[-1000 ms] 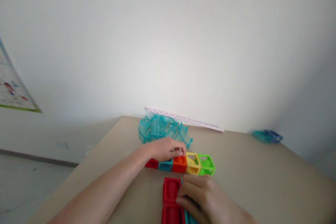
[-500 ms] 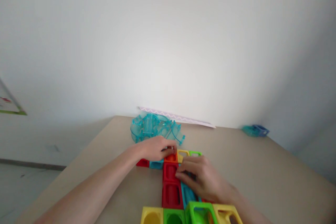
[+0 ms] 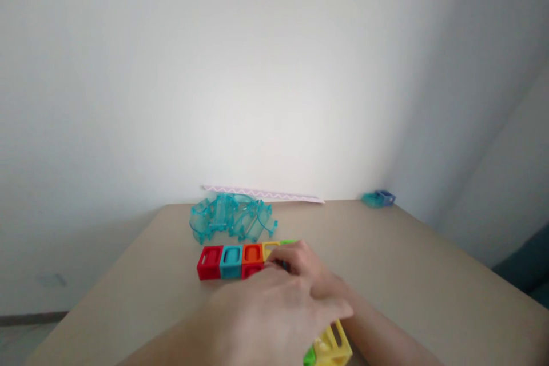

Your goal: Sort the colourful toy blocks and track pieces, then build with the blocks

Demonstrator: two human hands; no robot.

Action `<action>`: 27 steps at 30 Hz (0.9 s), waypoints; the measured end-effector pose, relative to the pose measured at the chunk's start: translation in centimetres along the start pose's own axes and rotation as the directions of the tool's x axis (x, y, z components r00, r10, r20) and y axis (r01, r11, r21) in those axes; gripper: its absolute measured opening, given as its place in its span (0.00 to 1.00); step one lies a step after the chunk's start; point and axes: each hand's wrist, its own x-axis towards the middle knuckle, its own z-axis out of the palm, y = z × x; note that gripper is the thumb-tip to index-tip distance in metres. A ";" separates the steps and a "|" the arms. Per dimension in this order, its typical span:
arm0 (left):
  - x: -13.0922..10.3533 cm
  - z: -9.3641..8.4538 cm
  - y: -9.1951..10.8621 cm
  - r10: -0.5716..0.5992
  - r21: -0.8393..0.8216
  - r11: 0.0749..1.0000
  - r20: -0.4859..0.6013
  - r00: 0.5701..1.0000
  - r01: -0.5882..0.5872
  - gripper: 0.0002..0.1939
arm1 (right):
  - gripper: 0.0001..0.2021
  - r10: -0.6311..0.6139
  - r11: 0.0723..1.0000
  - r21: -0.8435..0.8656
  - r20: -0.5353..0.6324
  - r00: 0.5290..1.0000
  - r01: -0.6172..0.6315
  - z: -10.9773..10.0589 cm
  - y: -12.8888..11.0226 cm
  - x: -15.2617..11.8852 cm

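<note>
A row of joined plastic toy blocks (image 3: 231,263) lies on the table, with red, light blue, orange, yellow and green pieces. My right hand (image 3: 302,266) is curled over the joined blocks near the yellow one, its fingertips mostly hidden. Large and blurred in front of it is my left hand (image 3: 266,309), back upward and one digit stretched to the right. It covers the middle of the assembly, and nothing shows in its grasp. Below that digit, a yellow block (image 3: 332,349) and a bit of a green block (image 3: 309,356) peek out.
Clear teal plastic track pieces (image 3: 234,217) lie behind the blocks. A pale strip with a zigzag pattern (image 3: 263,193) rests along the wall (image 3: 274,68). At the table's (image 3: 407,274) far right corner sit a teal piece (image 3: 372,200) and a dark blue block (image 3: 385,198).
My left hand has left the orange block and come nearer and to the right, over the assembly. The right hand stays at the blocks. The view has shifted, uncovering the red and light blue blocks.
</note>
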 end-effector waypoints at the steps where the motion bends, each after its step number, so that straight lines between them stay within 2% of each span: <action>1: 0.5 1.3 0.7 -0.060 0.086 0.995 0.023 0.998 0.058 0.21 | 0.09 0.001 1.000 -0.021 -0.006 1.000 -0.001 0.1 0.0 0.0; 3: 1.4 4.0 1.4 -0.154 0.209 0.968 0.046 0.987 0.141 0.21 | 0.11 -0.005 0.997 -0.074 -0.018 1.000 0.003 0.4 0.1 0.1; 6: 1.9 6.1 1.3 -0.186 0.154 0.971 0.011 0.982 0.182 0.21 | 0.11 -0.011 0.992 -0.123 -0.014 1.000 0.010 0.7 0.3 0.2; 10: 1.4 5.9 0.9 -0.186 0.085 0.979 -0.029 0.982 0.187 0.18 | 0.10 -0.010 0.992 -0.127 -0.023 1.000 0.007 0.7 0.3 0.2; 14: 1.1 5.4 1.2 -0.257 0.012 0.966 -0.075 0.963 0.259 0.19 | 0.09 -0.029 0.993 -0.119 -0.014 0.999 0.027 0.7 0.3 0.2; 22: 0.9 6.1 1.3 -0.334 -0.062 0.943 -0.141 0.932 0.328 0.18 | 0.10 -0.011 0.994 -0.106 -0.002 1.000 0.011 0.4 0.0 0.3; 27: 0.9 6.0 1.0 -0.317 -0.140 0.946 -0.237 0.918 0.291 0.17 | 0.11 0.016 0.997 -0.073 0.020 1.000 -0.014 0.3 -0.1 0.3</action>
